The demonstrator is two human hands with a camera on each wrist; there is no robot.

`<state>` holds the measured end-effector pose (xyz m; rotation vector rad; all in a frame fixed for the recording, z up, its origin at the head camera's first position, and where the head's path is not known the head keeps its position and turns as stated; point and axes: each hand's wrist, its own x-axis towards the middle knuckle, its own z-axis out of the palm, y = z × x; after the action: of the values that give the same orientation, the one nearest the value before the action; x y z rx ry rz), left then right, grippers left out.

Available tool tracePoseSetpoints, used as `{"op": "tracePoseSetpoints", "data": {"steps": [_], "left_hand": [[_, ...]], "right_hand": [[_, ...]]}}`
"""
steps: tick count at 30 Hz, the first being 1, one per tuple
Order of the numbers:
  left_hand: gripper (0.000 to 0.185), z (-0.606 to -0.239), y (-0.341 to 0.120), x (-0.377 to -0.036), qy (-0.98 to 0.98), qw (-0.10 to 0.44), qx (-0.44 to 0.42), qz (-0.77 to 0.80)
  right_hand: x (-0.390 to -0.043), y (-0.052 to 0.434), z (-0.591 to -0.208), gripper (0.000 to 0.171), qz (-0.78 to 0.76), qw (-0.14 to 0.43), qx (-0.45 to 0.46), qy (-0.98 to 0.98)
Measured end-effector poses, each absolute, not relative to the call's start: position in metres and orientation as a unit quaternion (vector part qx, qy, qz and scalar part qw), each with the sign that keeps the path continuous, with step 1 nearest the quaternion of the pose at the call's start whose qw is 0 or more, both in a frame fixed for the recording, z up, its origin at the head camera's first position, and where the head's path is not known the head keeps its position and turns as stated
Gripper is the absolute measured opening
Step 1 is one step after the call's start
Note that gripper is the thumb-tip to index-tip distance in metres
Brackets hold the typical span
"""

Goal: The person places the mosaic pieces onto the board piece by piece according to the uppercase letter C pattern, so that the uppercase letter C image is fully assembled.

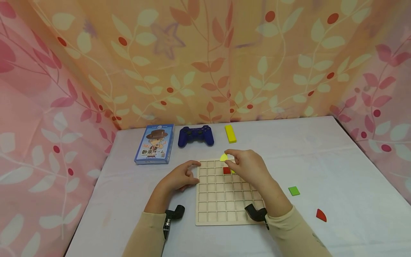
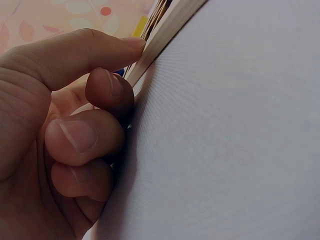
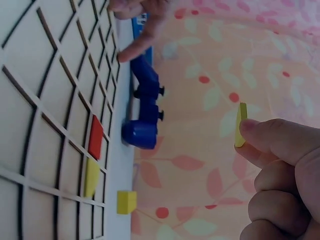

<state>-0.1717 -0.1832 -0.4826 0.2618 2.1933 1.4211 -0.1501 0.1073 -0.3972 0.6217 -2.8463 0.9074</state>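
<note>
My right hand [image 1: 248,166] pinches a small yellow tile with a curved edge [image 1: 223,157] between thumb and index finger, above the far part of a wooden grid board [image 1: 212,207]. In the right wrist view the yellow tile [image 3: 241,125] stands on edge, raised off the grid. A red square tile [image 1: 227,170] lies in a cell, with a yellow tile [image 3: 91,177] in the cell beside it, partly covered by my hand in the head view. My left hand [image 1: 179,176] touches the board's left edge with thumb and index finger; its other fingers curl under, as the left wrist view shows.
Behind the board are a blue boxed game [image 1: 155,144], a blue game controller [image 1: 196,136] and a yellow block [image 1: 230,134]. Right of the board lie a green square tile [image 1: 294,191] and a red quarter-circle tile [image 1: 321,215]. A patterned curtain [image 1: 205,71] borders the white table.
</note>
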Motion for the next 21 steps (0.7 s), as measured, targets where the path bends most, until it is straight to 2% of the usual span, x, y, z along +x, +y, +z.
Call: {"op": "tracePoseSetpoints", "data": {"steps": [21], "left_hand": [[0.063,-0.482,-0.184,-0.172,0.802,0.264,0.094,0.527]], "right_hand": [[-0.166,0.088,-0.437,0.031,0.277,-0.018,0.198,-0.94]]}}
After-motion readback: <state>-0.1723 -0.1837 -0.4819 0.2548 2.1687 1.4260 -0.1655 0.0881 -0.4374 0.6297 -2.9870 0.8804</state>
